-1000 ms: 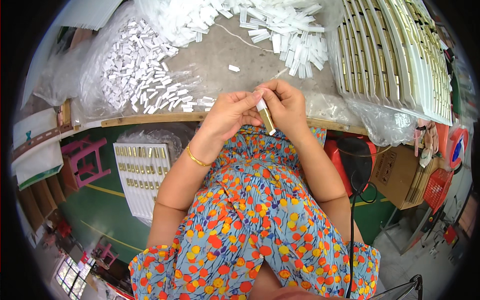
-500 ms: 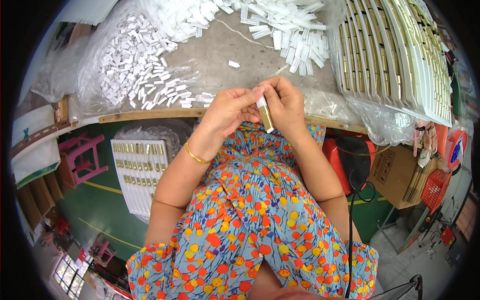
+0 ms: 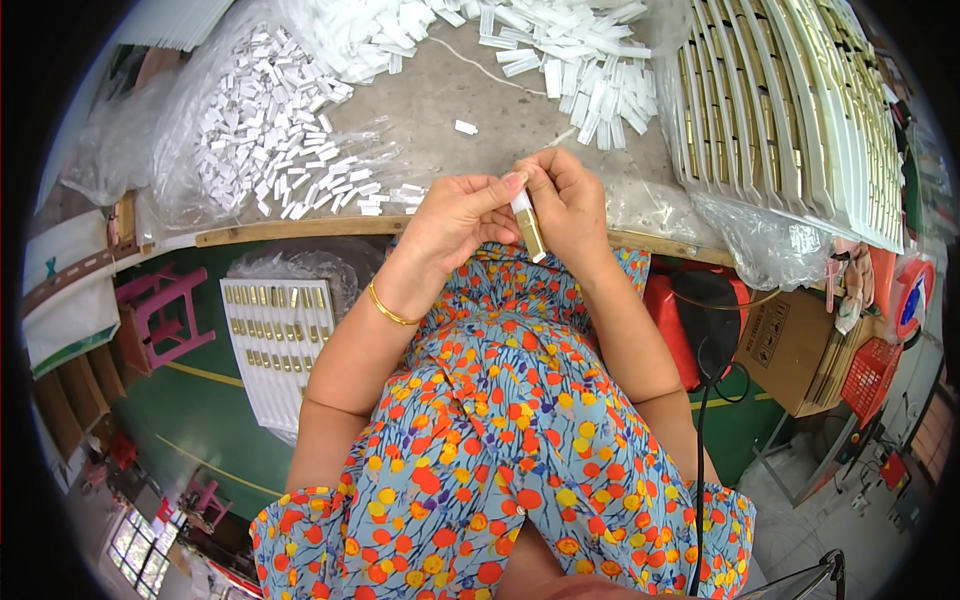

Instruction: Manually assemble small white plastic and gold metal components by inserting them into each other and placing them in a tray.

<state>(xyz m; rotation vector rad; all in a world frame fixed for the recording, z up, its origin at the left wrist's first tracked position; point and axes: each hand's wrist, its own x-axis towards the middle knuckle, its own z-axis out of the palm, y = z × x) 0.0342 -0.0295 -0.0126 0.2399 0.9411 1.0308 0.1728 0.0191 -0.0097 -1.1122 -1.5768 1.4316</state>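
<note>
The left hand (image 3: 465,218) and right hand (image 3: 570,207) both pinch a gold-and-white piece (image 3: 528,237) toward one o'clock, at the near edge of the grey tabletop (image 3: 430,115). Small white pieces (image 3: 265,125) heap at ten, translucent strips (image 3: 603,95) at one, gold-filled trays (image 3: 818,195) at two. Green floor (image 3: 180,412) spreads at eight; at three, a brown carton (image 3: 795,355) bears dark print, too small to read.

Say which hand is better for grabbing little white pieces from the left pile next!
Likely the left hand: it's nearer that pile, while the right hand is farther across. Both meet at the gold-and-white piece.
</note>
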